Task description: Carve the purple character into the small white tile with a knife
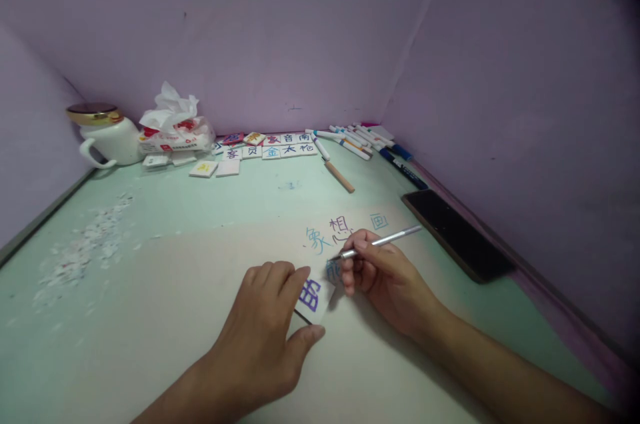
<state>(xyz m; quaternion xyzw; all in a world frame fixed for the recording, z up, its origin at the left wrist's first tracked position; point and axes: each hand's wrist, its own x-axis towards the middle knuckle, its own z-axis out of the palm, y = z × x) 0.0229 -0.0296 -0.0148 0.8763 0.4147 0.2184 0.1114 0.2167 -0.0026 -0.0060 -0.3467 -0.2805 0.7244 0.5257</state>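
My left hand [270, 317] rests on the table and pinches a small white square tile [325, 297] between thumb and fingers. A purple character is drawn on the tile, and my fingers cover part of it. In my right hand [383, 271] is a slim silver craft knife [383, 239], held like a pen. Its thin dark tip points left, just above the tile's upper edge; whether it touches anything I cannot tell. Blue and purple characters [320, 237] are written on the tabletop beyond my hands.
White shavings [85, 254] lie at the left. At the back stand a lidded white mug [117, 141], a tissue pack [175, 137], several lettered tiles [270, 152] and several markers [355, 141]. A wooden-coloured stick [340, 177] lies nearer, and a dark phone [457, 231] at the right.
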